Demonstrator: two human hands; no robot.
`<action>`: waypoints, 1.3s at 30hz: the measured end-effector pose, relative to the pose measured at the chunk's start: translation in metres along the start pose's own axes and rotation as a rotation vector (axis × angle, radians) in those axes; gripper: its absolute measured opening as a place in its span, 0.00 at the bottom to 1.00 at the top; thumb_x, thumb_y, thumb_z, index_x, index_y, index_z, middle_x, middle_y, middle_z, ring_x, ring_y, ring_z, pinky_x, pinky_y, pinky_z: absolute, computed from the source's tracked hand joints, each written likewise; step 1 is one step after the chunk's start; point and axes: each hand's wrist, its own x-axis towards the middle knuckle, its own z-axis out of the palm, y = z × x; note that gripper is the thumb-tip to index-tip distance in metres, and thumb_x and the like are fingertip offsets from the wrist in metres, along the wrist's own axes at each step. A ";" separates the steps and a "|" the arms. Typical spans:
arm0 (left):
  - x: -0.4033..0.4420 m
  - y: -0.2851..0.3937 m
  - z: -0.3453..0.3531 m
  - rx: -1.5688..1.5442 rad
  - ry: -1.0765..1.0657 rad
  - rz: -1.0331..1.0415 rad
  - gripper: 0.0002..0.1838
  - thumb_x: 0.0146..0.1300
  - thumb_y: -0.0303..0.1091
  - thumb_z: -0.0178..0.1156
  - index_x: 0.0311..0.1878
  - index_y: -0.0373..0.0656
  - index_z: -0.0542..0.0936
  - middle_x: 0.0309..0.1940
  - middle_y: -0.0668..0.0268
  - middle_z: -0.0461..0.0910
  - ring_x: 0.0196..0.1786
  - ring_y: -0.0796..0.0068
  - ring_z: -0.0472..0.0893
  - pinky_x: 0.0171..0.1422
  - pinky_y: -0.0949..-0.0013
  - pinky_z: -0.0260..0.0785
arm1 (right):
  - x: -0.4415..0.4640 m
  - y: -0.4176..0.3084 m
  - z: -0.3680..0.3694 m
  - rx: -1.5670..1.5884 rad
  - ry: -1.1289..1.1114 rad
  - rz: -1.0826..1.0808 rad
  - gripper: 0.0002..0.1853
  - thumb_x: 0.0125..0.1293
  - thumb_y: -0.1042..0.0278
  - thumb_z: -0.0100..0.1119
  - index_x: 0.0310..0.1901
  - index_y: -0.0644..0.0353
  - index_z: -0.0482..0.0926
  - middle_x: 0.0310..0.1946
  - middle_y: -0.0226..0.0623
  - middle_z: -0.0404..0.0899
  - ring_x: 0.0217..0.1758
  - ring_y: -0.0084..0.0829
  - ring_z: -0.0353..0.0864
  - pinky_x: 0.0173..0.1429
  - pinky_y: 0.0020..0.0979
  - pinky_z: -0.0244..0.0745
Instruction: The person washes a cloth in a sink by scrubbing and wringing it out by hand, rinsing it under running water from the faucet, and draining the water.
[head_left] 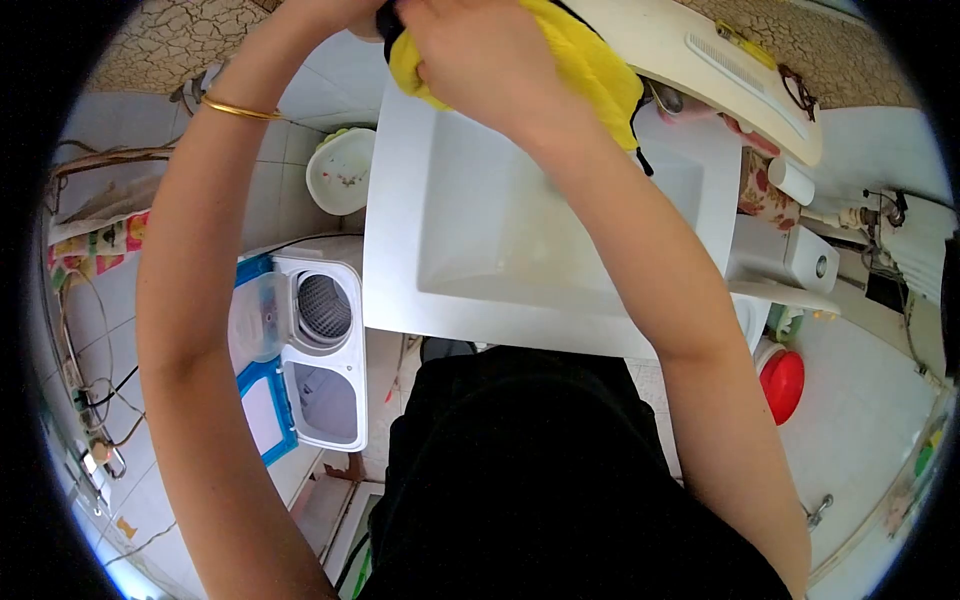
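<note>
A yellow cloth item with black trim hangs over the far part of the white sink; whether it is a garment or a bag I cannot make out. My right hand is closed on its upper left part, fingers curled into the fabric. At the top edge of the view, my left hand is beside the black trim, with a gold bangle on that wrist. The frame cuts off its fingers, so its grip is hidden. A dark cord end dangles from the cloth over the basin.
To the left stand a white basin and a small twin-tub washing machine with blue-edged lids raised. A cream shelf panel runs along the far right, carrying a yellow-handled tool. Lower right is a red lid.
</note>
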 end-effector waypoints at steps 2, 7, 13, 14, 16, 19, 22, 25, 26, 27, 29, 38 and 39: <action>0.000 0.004 -0.003 -0.011 -0.052 -0.044 0.12 0.63 0.31 0.59 0.46 0.34 0.76 0.39 0.49 0.79 0.43 0.52 0.79 0.50 0.59 0.71 | -0.004 0.000 0.004 0.119 0.015 -0.087 0.24 0.51 0.59 0.63 0.49 0.62 0.76 0.44 0.45 0.80 0.53 0.43 0.77 0.60 0.45 0.67; -0.001 0.006 0.008 0.144 -0.091 0.004 0.13 0.62 0.34 0.60 0.47 0.37 0.76 0.43 0.51 0.79 0.45 0.52 0.80 0.51 0.58 0.73 | -0.031 -0.005 0.001 0.648 0.170 -0.031 0.19 0.50 0.73 0.56 0.46 0.56 0.80 0.39 0.42 0.83 0.40 0.44 0.83 0.44 0.39 0.78; -0.014 0.019 0.011 0.110 -0.040 -0.121 0.15 0.60 0.35 0.63 0.49 0.41 0.77 0.44 0.54 0.79 0.47 0.56 0.79 0.52 0.60 0.73 | -0.085 0.001 -0.034 1.393 0.411 0.524 0.24 0.59 0.77 0.47 0.59 0.63 0.73 0.44 0.38 0.81 0.42 0.32 0.81 0.48 0.28 0.77; -0.014 0.021 0.011 0.108 -0.026 -0.121 0.16 0.59 0.35 0.64 0.49 0.41 0.77 0.44 0.55 0.79 0.47 0.56 0.79 0.51 0.60 0.74 | -0.097 0.003 -0.050 1.618 0.414 0.604 0.24 0.65 0.76 0.44 0.63 0.62 0.70 0.52 0.38 0.80 0.52 0.33 0.81 0.55 0.29 0.78; -0.015 0.021 0.011 0.104 0.003 -0.117 0.17 0.57 0.34 0.67 0.49 0.41 0.78 0.43 0.55 0.79 0.46 0.57 0.79 0.50 0.61 0.74 | -0.116 0.010 -0.073 2.010 0.514 0.596 0.22 0.66 0.71 0.44 0.62 0.61 0.71 0.44 0.37 0.82 0.47 0.31 0.82 0.52 0.32 0.80; -0.018 0.015 0.020 0.053 0.095 -0.083 0.19 0.54 0.33 0.69 0.48 0.40 0.78 0.43 0.55 0.79 0.47 0.57 0.78 0.53 0.60 0.72 | -0.153 0.030 -0.108 2.278 0.466 0.422 0.24 0.67 0.57 0.42 0.59 0.61 0.74 0.50 0.43 0.81 0.51 0.42 0.82 0.58 0.42 0.77; -0.019 0.004 0.030 0.060 0.200 0.002 0.19 0.54 0.34 0.69 0.48 0.41 0.78 0.43 0.56 0.79 0.50 0.56 0.77 0.56 0.59 0.69 | -0.187 0.050 -0.138 2.279 0.475 0.339 0.28 0.66 0.50 0.40 0.59 0.58 0.74 0.56 0.43 0.78 0.57 0.44 0.78 0.62 0.45 0.73; -0.026 0.029 0.029 0.186 0.318 -0.047 0.19 0.55 0.34 0.68 0.49 0.42 0.77 0.45 0.56 0.78 0.53 0.55 0.75 0.61 0.57 0.65 | -0.229 0.071 -0.166 2.207 0.541 0.385 0.30 0.66 0.46 0.38 0.62 0.57 0.73 0.60 0.44 0.75 0.61 0.47 0.75 0.64 0.47 0.71; -0.029 0.045 0.026 0.248 0.358 -0.088 0.19 0.55 0.34 0.68 0.49 0.42 0.77 0.46 0.57 0.78 0.54 0.55 0.74 0.62 0.56 0.64 | -0.243 0.076 -0.175 2.165 0.576 0.441 0.30 0.67 0.46 0.38 0.61 0.57 0.73 0.59 0.44 0.75 0.60 0.47 0.75 0.63 0.47 0.71; -0.032 0.056 0.022 0.205 0.384 -0.121 0.19 0.56 0.35 0.67 0.50 0.44 0.77 0.49 0.56 0.77 0.58 0.55 0.72 0.67 0.55 0.58 | -0.255 0.079 -0.184 2.123 0.608 0.494 0.30 0.67 0.46 0.38 0.61 0.57 0.73 0.58 0.44 0.76 0.60 0.46 0.76 0.63 0.47 0.72; -0.050 0.082 0.025 0.236 0.494 -0.187 0.20 0.57 0.37 0.67 0.52 0.47 0.77 0.50 0.54 0.76 0.58 0.56 0.72 0.67 0.56 0.59 | -0.282 0.094 -0.198 2.000 0.627 0.568 0.28 0.69 0.48 0.38 0.58 0.59 0.74 0.56 0.44 0.77 0.57 0.45 0.77 0.60 0.46 0.74; -0.228 0.211 0.142 0.258 0.357 -0.578 0.25 0.63 0.28 0.56 0.64 0.38 0.68 0.64 0.48 0.67 0.67 0.46 0.64 0.73 0.51 0.52 | -0.407 0.144 -0.256 2.239 0.388 0.734 0.24 0.71 0.53 0.40 0.57 0.61 0.73 0.56 0.45 0.77 0.57 0.44 0.77 0.61 0.44 0.73; -0.253 0.217 0.158 0.297 0.311 -0.658 0.27 0.64 0.28 0.55 0.67 0.37 0.66 0.68 0.46 0.63 0.70 0.44 0.61 0.74 0.49 0.49 | -0.432 0.160 -0.259 2.187 0.407 0.799 0.25 0.72 0.51 0.39 0.59 0.60 0.72 0.56 0.45 0.77 0.57 0.44 0.77 0.61 0.43 0.74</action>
